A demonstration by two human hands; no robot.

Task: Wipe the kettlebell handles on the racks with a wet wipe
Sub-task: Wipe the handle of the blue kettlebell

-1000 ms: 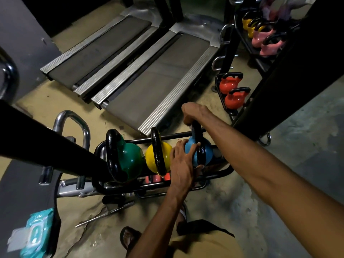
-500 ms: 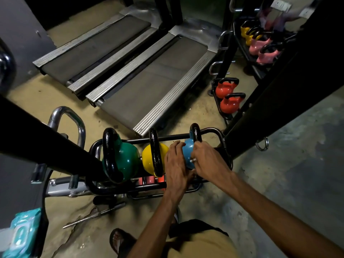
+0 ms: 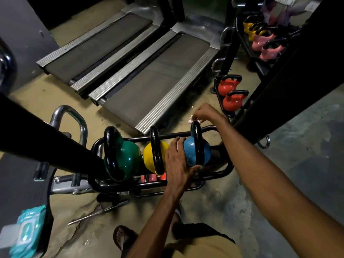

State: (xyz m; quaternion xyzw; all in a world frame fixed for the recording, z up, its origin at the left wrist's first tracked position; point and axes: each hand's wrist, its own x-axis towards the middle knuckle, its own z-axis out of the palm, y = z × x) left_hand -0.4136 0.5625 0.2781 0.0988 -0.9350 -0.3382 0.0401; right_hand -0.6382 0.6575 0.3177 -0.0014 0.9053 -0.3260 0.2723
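Three kettlebells with black handles stand in a low black rack [image 3: 226,169]: green [image 3: 128,158], yellow [image 3: 148,158] and blue [image 3: 189,152]. My left hand [image 3: 176,162] rests against the blue kettlebell's left side, fingers spread, thumb touching the base of its handle [image 3: 197,144]. My right hand [image 3: 203,113] is above the far top of that handle and pinches a small white wet wipe [image 3: 191,119] against it.
Two treadmills [image 3: 149,81] lie on the floor beyond the rack. A second rack at right holds red kettlebells [image 3: 232,101], with pink [image 3: 268,51] and yellow ones higher up. A teal wipes pack [image 3: 28,233] lies on a black pad at lower left. A black bar [image 3: 46,144] crosses at left.
My right hand has moved from the near base of the blue kettlebell's handle up to its far top, with the wipe. My left hand stays on the kettlebell.
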